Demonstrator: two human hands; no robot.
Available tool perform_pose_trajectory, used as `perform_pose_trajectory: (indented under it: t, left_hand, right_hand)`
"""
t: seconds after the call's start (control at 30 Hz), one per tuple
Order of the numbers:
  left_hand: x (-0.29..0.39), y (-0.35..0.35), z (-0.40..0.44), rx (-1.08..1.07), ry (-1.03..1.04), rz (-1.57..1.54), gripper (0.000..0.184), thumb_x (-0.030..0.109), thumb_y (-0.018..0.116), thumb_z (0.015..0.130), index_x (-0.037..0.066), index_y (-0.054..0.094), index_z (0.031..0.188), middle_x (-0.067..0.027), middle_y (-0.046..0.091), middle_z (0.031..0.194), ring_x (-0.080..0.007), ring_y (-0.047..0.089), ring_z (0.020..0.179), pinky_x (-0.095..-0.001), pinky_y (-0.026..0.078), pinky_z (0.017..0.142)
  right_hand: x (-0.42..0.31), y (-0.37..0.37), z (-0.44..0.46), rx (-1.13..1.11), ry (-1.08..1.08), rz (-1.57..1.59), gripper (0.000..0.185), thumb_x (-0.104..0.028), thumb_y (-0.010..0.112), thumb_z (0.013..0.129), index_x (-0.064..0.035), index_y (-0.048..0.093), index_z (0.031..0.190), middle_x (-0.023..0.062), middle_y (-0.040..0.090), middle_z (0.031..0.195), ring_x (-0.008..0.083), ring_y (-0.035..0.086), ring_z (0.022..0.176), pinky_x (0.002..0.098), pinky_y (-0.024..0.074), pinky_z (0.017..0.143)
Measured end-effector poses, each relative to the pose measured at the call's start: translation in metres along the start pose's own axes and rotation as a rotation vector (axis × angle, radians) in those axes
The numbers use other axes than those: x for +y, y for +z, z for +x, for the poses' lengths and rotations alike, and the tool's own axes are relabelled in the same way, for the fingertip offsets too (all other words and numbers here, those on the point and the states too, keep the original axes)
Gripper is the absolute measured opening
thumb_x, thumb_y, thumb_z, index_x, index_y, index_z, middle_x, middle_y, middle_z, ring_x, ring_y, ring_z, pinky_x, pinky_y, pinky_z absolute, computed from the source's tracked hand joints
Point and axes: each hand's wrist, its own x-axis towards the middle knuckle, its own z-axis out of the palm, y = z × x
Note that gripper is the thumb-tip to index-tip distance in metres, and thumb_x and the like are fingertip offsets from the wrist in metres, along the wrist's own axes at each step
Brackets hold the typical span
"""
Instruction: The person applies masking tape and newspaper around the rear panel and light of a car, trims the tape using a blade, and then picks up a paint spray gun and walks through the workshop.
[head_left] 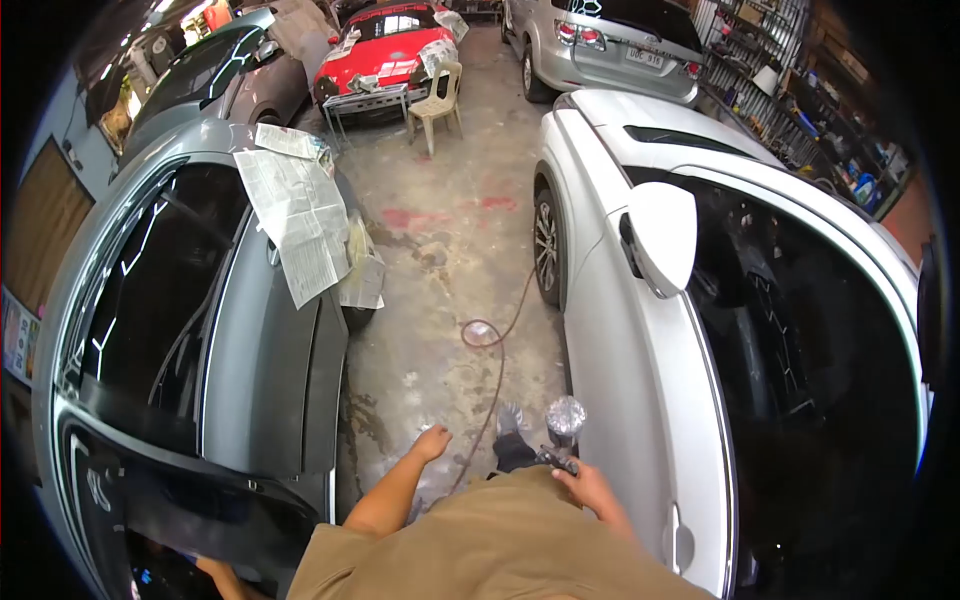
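In my right hand [588, 486] is a dark spray gun [556, 458], gripped by its handle. A silvery, foil-like cup [566, 414] sits on top of the gun, close beside the white car's door. My left hand [433, 442] hangs over the floor with its fingers curled in, and nothing shows in it. A thin reddish hose [500, 372] lies on the concrete, loops once and runs back toward my legs. The white car [640, 420] stands to my right. On my left is a grey car [262, 370] with newspaper sheets [300, 215] over its front side.
A red car [385, 48] partly covered with paper stands ahead, with a metal stand [368, 102] and a beige plastic chair [437, 105] before it. A silver SUV [625, 70] is parked behind the white car. Cluttered shelves [800, 95] line the right wall. Red stains mark the concrete floor [430, 270].
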Motion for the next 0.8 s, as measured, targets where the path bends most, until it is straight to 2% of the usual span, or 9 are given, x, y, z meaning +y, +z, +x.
perform_pose_trajectory:
  t: [0.1,0.2,0.3,0.4,0.43,0.53,0.73,0.77,0.8]
  left_hand:
    - [0.010,-0.008,0.046,0.041,-0.141,-0.303,0.050,0.041,0.058,0.097,-0.002,0.069,0.120,-0.0257,0.071,0.116,-0.0363,0.069,0.108,-0.0428,0.052,0.094]
    - [-0.045,-0.003,0.072,-0.020,-0.320,-0.280,0.057,0.048,0.056,0.097,-0.002,0.069,0.120,-0.0259,0.070,0.120,-0.0380,0.066,0.116,-0.0427,0.050,0.100]
    - [-0.059,-0.034,0.063,-0.086,-0.434,-0.036,0.057,0.050,0.054,0.098,0.000,0.071,0.116,-0.0206,0.074,0.110,-0.0341,0.069,0.105,-0.0414,0.053,0.092]
    - [-0.051,-0.071,0.069,-0.039,-0.704,-0.663,0.056,0.053,0.054,0.098,0.003,0.071,0.116,-0.0147,0.072,0.103,-0.0289,0.068,0.094,-0.0409,0.054,0.084]
    - [-0.050,-0.076,0.071,0.073,-0.657,-0.688,0.052,0.054,0.054,0.098,0.007,0.070,0.114,-0.0106,0.068,0.100,-0.0250,0.065,0.088,-0.0399,0.054,0.074]
    - [-0.064,-0.090,0.097,0.075,-0.562,-0.525,0.045,0.047,0.055,0.097,0.007,0.070,0.112,-0.0126,0.069,0.104,-0.0278,0.066,0.092,-0.0417,0.054,0.077]
    - [-0.118,-0.147,0.199,-0.059,-0.448,-0.236,0.036,0.036,0.056,0.096,0.006,0.070,0.110,-0.0159,0.069,0.110,-0.0328,0.066,0.099,-0.0446,0.054,0.084]
    - [-0.125,-0.167,0.218,-0.079,-0.429,-0.200,0.035,0.034,0.056,0.095,0.006,0.070,0.110,-0.0165,0.069,0.110,-0.0336,0.066,0.100,-0.0451,0.054,0.086]
    - [-0.134,-0.188,0.239,-0.101,-0.406,-0.161,0.033,0.033,0.056,0.095,0.006,0.070,0.109,-0.0170,0.069,0.111,-0.0344,0.066,0.101,-0.0456,0.054,0.087]
  right_hand:
    - [-0.047,-0.036,0.075,-0.060,-0.028,-0.168,0.056,-0.048,0.072,0.091,-0.0088,0.067,0.131,0.0266,0.072,0.105,0.0428,0.069,0.101,0.0474,0.0539,0.087]
    - [-0.070,-0.054,0.165,-0.065,-0.194,-0.222,0.055,-0.048,0.071,0.092,-0.0091,0.068,0.131,0.0273,0.071,0.107,0.0437,0.068,0.102,0.0489,0.0537,0.089]
    - [-0.095,-0.060,0.254,0.005,-0.361,-0.194,0.051,-0.045,0.072,0.093,-0.0103,0.067,0.130,0.0241,0.073,0.097,0.0404,0.071,0.092,0.0448,0.0551,0.083]
    - [-0.155,-0.078,0.316,-0.077,-0.185,-0.223,0.050,-0.044,0.072,0.092,-0.0116,0.068,0.130,0.0247,0.072,0.102,0.0413,0.070,0.097,0.0460,0.0541,0.085]
    - [-0.182,-0.086,0.330,-0.095,-0.150,-0.255,0.049,-0.044,0.072,0.092,-0.0119,0.068,0.129,0.0247,0.072,0.104,0.0422,0.069,0.099,0.0482,0.0533,0.084]
    - [-0.199,-0.083,0.406,-0.044,-0.269,-0.322,0.048,-0.043,0.071,0.093,-0.0113,0.068,0.128,0.0236,0.073,0.100,0.0422,0.070,0.096,0.0498,0.0536,0.082]
    - [-0.196,-0.046,0.540,-0.051,-0.066,-0.387,0.048,-0.046,0.070,0.092,-0.0076,0.068,0.120,0.0250,0.071,0.112,0.0454,0.065,0.108,0.0531,0.0513,0.092]
    - [-0.177,-0.031,0.562,-0.077,0.022,-0.300,0.048,-0.045,0.072,0.090,-0.0087,0.069,0.121,0.0254,0.071,0.111,0.0450,0.066,0.108,0.0524,0.0518,0.092]
    - [-0.154,-0.019,0.578,-0.081,0.073,-0.297,0.048,-0.045,0.072,0.090,-0.0079,0.069,0.120,0.0247,0.072,0.107,0.0429,0.068,0.102,0.0514,0.0534,0.087]
